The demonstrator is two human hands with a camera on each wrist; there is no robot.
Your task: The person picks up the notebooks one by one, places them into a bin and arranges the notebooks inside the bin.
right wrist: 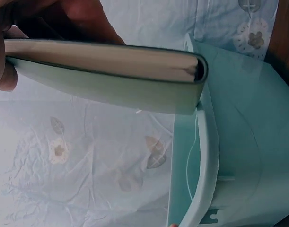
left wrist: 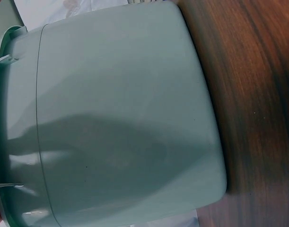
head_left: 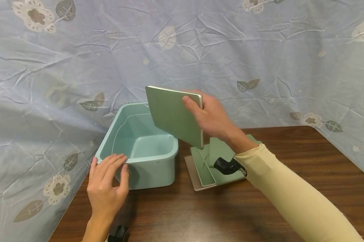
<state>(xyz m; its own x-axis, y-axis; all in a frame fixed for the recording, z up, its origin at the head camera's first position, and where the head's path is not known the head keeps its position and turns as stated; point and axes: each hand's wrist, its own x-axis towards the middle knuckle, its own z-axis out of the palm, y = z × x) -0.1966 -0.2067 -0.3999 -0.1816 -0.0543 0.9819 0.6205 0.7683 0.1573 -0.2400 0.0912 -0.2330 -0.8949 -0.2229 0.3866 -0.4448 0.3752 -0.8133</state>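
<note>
My right hand (head_left: 210,116) grips a green notebook (head_left: 172,112) by its right edge, thumb on the near cover. The notebook is tilted in the air, overlapping the right rim of a light teal plastic bin (head_left: 151,171) in the head view. In the right wrist view its cream page edges (right wrist: 111,59) show, with one corner close by the bin's rim (right wrist: 208,156). My left hand (head_left: 107,185) rests its fingers over the bin's near left rim, thumb against the outside. The left wrist view is filled by the bin's outer wall (left wrist: 116,113).
Right of the bin, several green notebooks or folders (head_left: 204,168) lie stacked over a beige one (head_left: 191,173), partly hidden by my right wrist. The dark wooden table (head_left: 182,211) carries all this. A floral cloth (head_left: 200,50) hangs behind and along the sides.
</note>
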